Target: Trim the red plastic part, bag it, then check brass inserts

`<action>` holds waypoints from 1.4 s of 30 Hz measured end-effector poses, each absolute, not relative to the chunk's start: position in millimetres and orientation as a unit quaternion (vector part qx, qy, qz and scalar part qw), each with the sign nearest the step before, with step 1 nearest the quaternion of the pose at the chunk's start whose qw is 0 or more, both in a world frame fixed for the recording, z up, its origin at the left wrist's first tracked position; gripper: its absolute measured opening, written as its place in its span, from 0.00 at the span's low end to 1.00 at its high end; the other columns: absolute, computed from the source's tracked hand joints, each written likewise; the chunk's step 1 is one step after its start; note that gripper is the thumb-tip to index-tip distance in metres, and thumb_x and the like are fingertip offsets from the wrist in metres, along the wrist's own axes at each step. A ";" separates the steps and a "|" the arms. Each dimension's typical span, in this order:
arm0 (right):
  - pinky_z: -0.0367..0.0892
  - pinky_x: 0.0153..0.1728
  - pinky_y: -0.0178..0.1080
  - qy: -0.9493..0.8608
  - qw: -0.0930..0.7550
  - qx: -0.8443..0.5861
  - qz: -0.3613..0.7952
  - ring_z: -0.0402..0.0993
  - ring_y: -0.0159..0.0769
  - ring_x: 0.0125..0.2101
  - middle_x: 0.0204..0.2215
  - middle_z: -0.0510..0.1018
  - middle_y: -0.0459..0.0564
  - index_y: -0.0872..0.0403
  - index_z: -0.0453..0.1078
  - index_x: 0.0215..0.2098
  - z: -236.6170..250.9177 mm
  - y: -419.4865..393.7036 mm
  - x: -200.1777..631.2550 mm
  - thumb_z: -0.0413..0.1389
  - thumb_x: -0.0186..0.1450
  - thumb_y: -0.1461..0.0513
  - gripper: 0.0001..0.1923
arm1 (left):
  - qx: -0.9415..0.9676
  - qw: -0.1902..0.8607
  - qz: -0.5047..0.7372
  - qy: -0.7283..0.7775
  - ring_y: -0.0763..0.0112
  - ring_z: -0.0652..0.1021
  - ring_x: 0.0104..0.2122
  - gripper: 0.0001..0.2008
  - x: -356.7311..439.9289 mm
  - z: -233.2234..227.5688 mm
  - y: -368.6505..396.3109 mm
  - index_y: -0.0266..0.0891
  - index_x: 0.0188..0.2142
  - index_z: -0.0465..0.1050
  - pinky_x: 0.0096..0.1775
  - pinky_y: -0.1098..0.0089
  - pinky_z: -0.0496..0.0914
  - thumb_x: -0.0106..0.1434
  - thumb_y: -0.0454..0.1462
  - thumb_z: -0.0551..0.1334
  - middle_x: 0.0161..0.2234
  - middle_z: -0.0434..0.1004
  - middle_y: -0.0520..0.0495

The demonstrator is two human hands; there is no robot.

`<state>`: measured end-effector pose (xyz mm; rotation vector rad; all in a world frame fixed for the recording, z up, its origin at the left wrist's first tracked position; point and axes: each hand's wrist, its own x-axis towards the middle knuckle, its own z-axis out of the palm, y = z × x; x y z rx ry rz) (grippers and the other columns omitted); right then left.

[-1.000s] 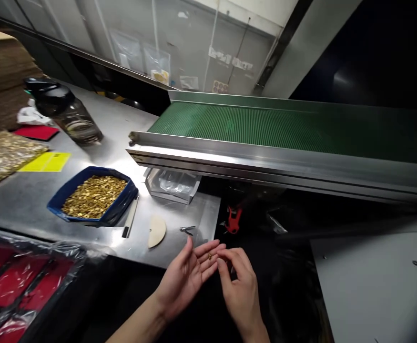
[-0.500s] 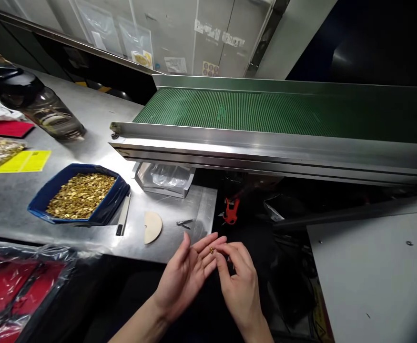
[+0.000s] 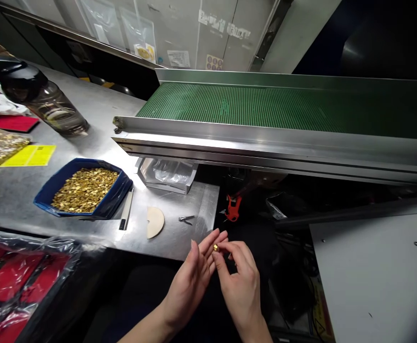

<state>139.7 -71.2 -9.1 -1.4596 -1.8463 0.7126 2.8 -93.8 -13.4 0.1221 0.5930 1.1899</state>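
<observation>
Here, off the tabletop (image 3: pixel 176 238) near-right corner, our right hand (image 3: pixel 243 283) pinches a gold piece (image 3: pixel 216 247), left hand (image 3: pixel 189 282) flat. Likely light, slippery; hold its sides.

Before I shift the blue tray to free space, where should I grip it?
Probably by its left and right walls, two-handed, from the near side: the blue tray is wide, open-topped and loaded with loose gold pieces, so best kept level. Mind the white tool close by its right wall.
</observation>
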 end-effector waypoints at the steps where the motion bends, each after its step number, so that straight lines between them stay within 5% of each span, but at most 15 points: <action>1: 0.74 0.43 0.40 -0.703 0.337 -0.561 0.277 0.78 0.40 0.41 0.39 0.80 0.50 0.49 0.76 0.43 -8.6 -71.7 139.5 0.58 0.72 0.60 0.05 | 0.068 0.782 0.554 0.277 0.53 0.56 0.74 0.35 3.5 -12.9 -94.9 0.45 0.67 0.69 0.74 0.52 0.45 0.69 0.60 0.55 0.71 0.64 0.42; 14: 0.74 0.40 0.38 -0.670 0.350 -0.604 0.253 0.79 0.37 0.37 0.37 0.82 0.49 0.49 0.79 0.43 -11.2 -81.4 129.9 0.59 0.72 0.59 0.07 | 0.197 0.732 0.564 0.327 0.51 0.51 0.75 0.35 12.0 -15.9 -104.7 0.52 0.71 0.61 0.74 0.50 0.44 0.70 0.60 0.52 0.75 0.55 0.47; 21: 0.74 0.38 0.36 -0.598 0.361 -0.621 0.356 0.78 0.36 0.35 0.36 0.82 0.49 0.50 0.80 0.39 -4.1 -75.8 129.8 0.59 0.71 0.57 0.08 | 0.265 0.702 0.554 0.360 0.50 0.52 0.75 0.33 13.3 -19.9 -112.7 0.53 0.72 0.57 0.73 0.51 0.48 0.73 0.57 0.52 0.75 0.54 0.48; 25: 0.72 0.36 0.36 -0.477 0.371 -0.592 0.533 0.75 0.35 0.32 0.31 0.80 0.48 0.53 0.80 0.37 -0.4 -69.3 138.2 0.63 0.68 0.52 0.12 | 0.284 0.679 0.549 0.395 0.48 0.64 0.70 0.27 7.0 -9.4 -103.7 0.50 0.68 0.65 0.70 0.51 0.57 0.74 0.52 0.54 0.70 0.65 0.44; 29: 0.67 0.35 0.33 -0.327 0.391 -0.529 0.678 0.65 0.30 0.29 0.26 0.73 0.44 0.54 0.81 0.39 0.5 -68.6 145.1 0.67 0.65 0.53 0.13 | 0.332 0.636 0.534 0.447 0.50 0.79 0.56 0.15 -3.3 0.1 -89.0 0.46 0.54 0.81 0.59 0.56 0.72 0.70 0.42 0.64 0.55 0.82 0.42; 33: 0.65 0.35 0.31 -0.276 0.385 -0.484 0.736 0.62 0.28 0.29 0.28 0.73 0.45 0.54 0.82 0.41 3.9 -70.1 144.9 0.68 0.64 0.55 0.12 | 0.395 0.583 0.539 0.461 0.53 0.81 0.52 0.10 -7.3 -1.0 -84.2 0.46 0.47 0.85 0.54 0.60 0.76 0.69 0.38 0.66 0.49 0.86 0.42; 42: 0.71 0.44 0.37 -0.250 0.383 -0.469 0.755 0.74 0.36 0.38 0.36 0.81 0.50 0.53 0.82 0.42 9.9 -72.5 140.9 0.69 0.64 0.55 0.12 | 0.430 0.517 0.597 0.437 0.61 0.85 0.46 0.12 -3.7 -1.7 -83.6 0.46 0.44 0.86 0.49 0.66 0.79 0.66 0.30 0.68 0.44 0.88 0.46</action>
